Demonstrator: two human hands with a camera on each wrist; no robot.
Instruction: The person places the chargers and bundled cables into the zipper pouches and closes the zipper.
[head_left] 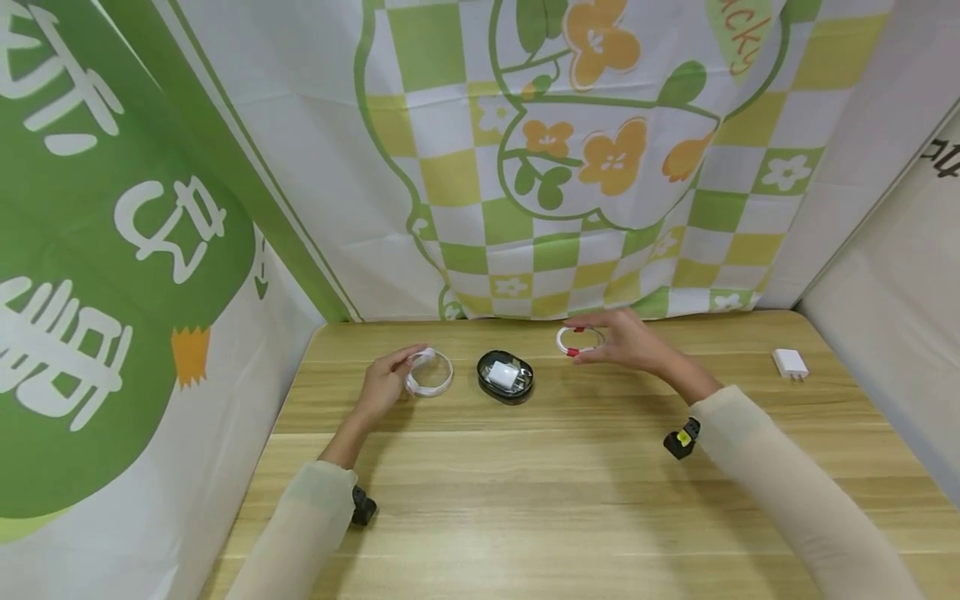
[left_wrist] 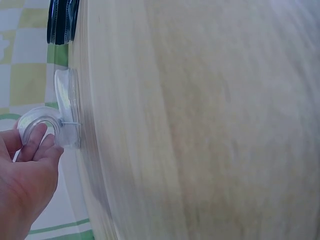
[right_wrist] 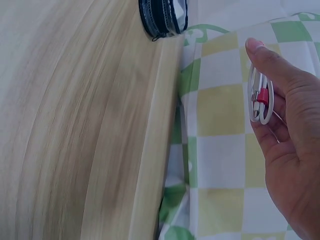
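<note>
In the head view my left hand [head_left: 386,383] is at the left of the table, holding the edge of a clear round case [head_left: 429,392] with a whitish rim. The left wrist view shows its fingers curled at a clear, rounded flap [left_wrist: 30,117] beside the upright clear side [left_wrist: 67,107]. My right hand [head_left: 630,340] pinches a coiled white cable [head_left: 561,342] with red ties, thumb on one side and fingers on the other. The right wrist view shows the cable [right_wrist: 270,107] held above the table. Between the hands lies an oval black-edged clear case [head_left: 491,392] with a white charger plug [head_left: 502,375] inside.
Another white charger plug [head_left: 790,363] lies at the right of the wooden table [head_left: 480,500], prongs facing the front. A checked floral curtain [head_left: 525,250] hangs along the back edge. White and green cloth [head_left: 150,333] closes off the left side.
</note>
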